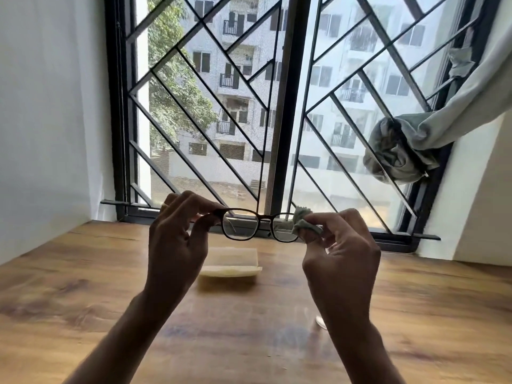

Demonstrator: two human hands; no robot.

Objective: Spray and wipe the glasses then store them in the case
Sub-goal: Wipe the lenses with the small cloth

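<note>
Hanging between left hand [177, 239] and cloth-pinching right hand [339, 253], glasses [260, 224] face the window

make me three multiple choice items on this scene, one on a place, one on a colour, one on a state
1. Where is the case?
A. on the table, below the glasses
B. on the window sill
C. in the left hand

2. What colour is the glasses frame?
A. white
B. dark
C. red

3. What is the right hand doing?
A. resting flat on the table
B. holding the case
C. pinching a cloth at one lens

Answers: 1 A, it lies on the wooden table. 2 B, the rims look dark. 3 C, the cloth is bunched in its fingers while the left hand holds the other end.
</note>
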